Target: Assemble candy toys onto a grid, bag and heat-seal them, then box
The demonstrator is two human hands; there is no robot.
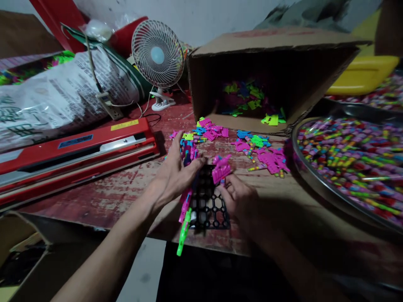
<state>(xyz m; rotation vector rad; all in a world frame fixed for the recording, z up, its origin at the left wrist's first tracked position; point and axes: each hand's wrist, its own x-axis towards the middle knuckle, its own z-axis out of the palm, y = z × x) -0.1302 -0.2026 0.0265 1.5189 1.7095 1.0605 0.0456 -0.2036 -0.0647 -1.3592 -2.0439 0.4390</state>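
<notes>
Step in hand: I judge this to be the loading of the black grid tray (210, 205) with small plastic toy pieces; I see its open cells mostly bare near the front edge of the surface (126, 188).
Left hand (174, 174): I see it laid palm-down over the tray's left edge, fingers curled round a bundle of blue and pink pieces (188, 152); a pink-and-green strip (184, 218) hangs below it, past the surface's edge.
Right hand (241, 199): I see it at the tray's right side, thumb and fingers pinching a pink piece (221, 167) just above the tray's far corner.
Supply: I note loose pink, blue and green pieces (255, 149) scattered beyond the tray, spilling from a tipped cardboard box (270, 63).
Surroundings: a red heat sealer (78, 153) lies to the left, a small clip fan (158, 54) behind it, a printed sack (56, 96) further left, and a metal basin (315, 176) of multicoloured sticks to the right.
Next move, as I judge it: the pink piece needs lining up with a free cell and pressing in, while the left hand steadies the tray.
Caution: the tray lies close to the edge, so I would press straight down.
</notes>
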